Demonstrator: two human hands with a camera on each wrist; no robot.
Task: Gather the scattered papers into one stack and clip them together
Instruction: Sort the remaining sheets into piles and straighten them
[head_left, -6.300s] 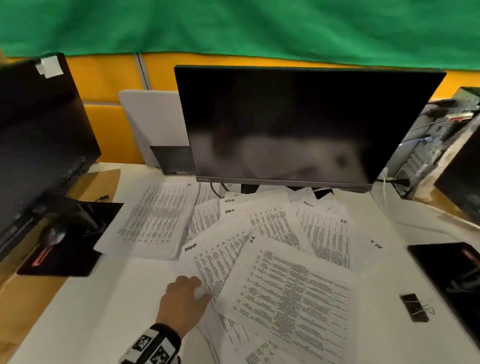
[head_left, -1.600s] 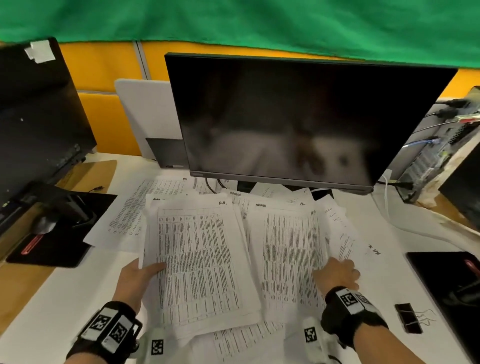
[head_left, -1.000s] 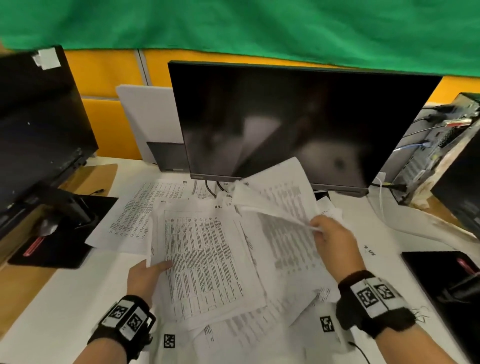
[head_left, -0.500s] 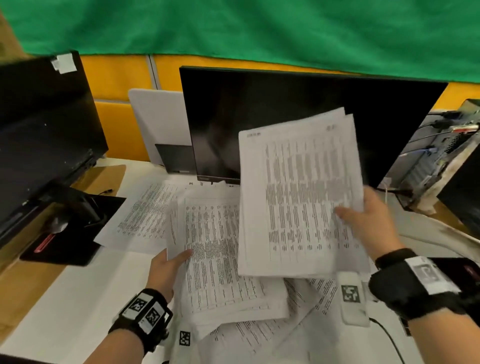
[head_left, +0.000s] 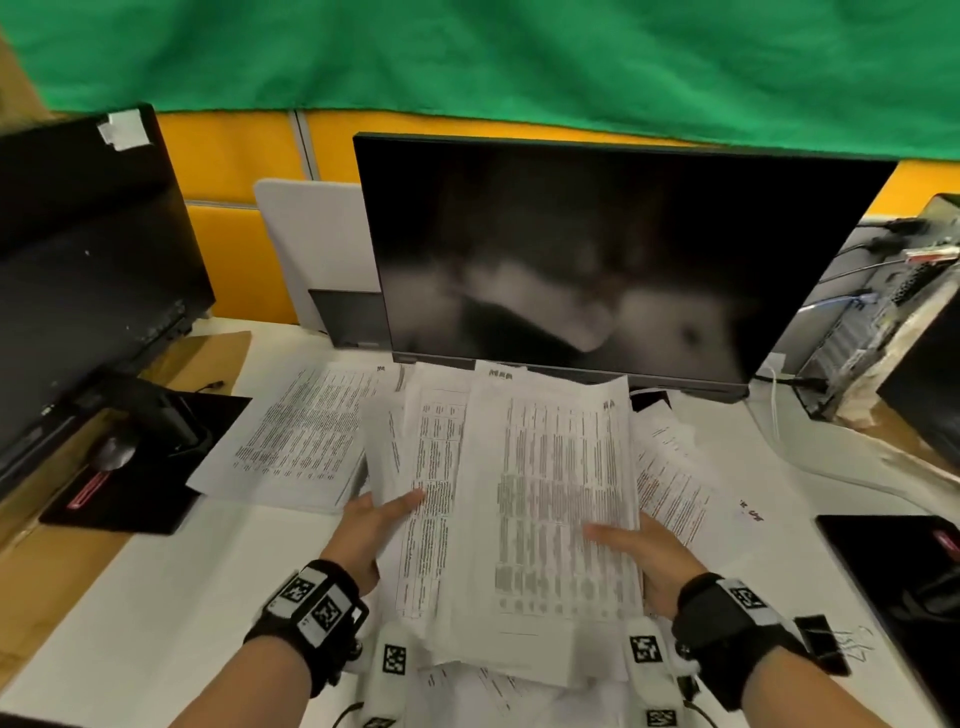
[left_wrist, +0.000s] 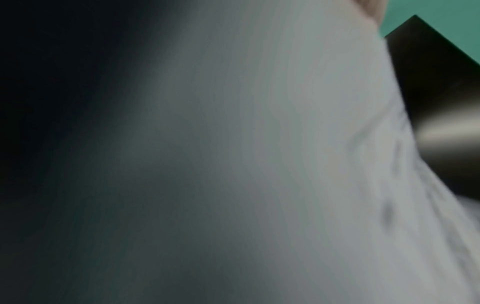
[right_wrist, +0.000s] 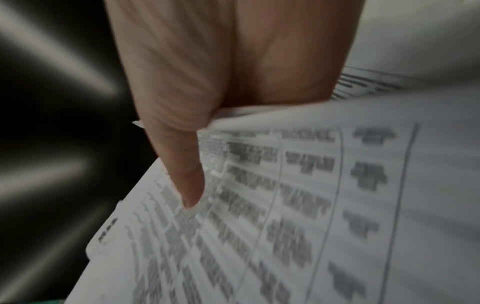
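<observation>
Head view is showing the stack of papers (head_left: 540, 519) lying uneven on the white desk (head_left: 130, 597) before the monitor (head_left: 597, 260), so I am judging that sheets could slide or fan out if I am squeezing crookedly, leaving edges the binder clip (head_left: 818, 642) would miss. My left hand (head_left: 371, 530) is gripping the stack's left edge, thumb on top, while my right hand (head_left: 644, 558) is pinching the right edge; loose sheets (head_left: 306, 436) are lying further left, apart from both hands.
</observation>
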